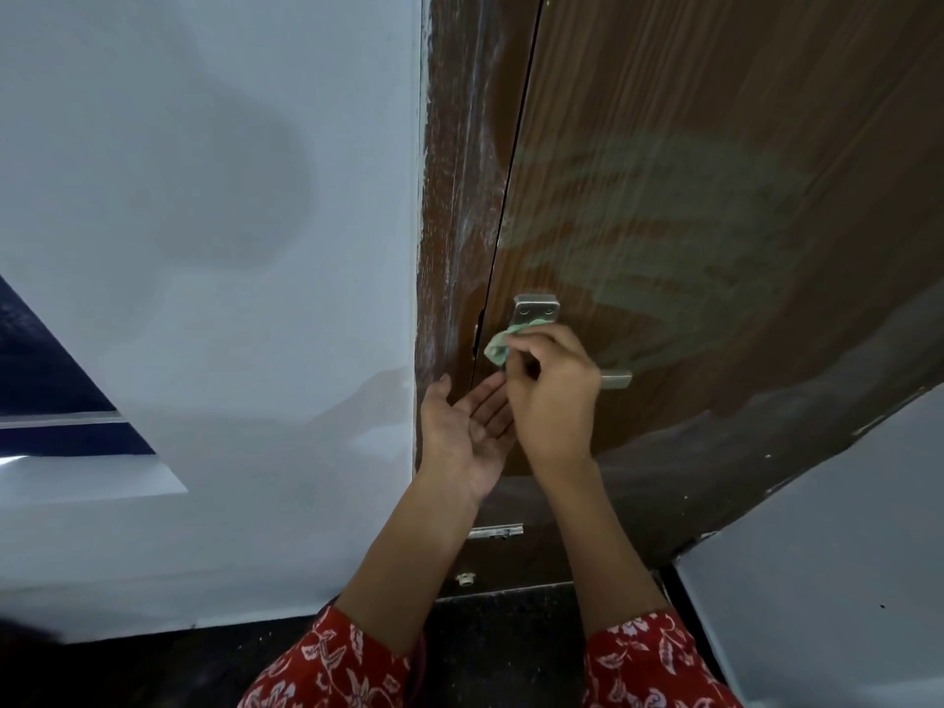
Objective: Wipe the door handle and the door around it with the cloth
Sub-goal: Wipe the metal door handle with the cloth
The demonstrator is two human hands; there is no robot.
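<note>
A brown wooden door (689, 145) fills the upper right, with pale wipe streaks above the handle. Its metal handle (536, 310) has a plate with two screws, and the lever's end (617, 380) sticks out to the right. My right hand (554, 396) is closed on a small green cloth (498, 347) and presses it against the handle just under the plate, hiding most of the lever. My left hand (467, 431) is held palm up, fingers spread, right beside and below the right hand, holding nothing.
The brown door frame (449, 222) with whitish smears runs down left of the door gap. A pale wall (204, 247) fills the left. Another pale wall (843, 554) stands at the lower right. A metal bolt (495, 531) sits low on the door, above the dark floor (500, 646).
</note>
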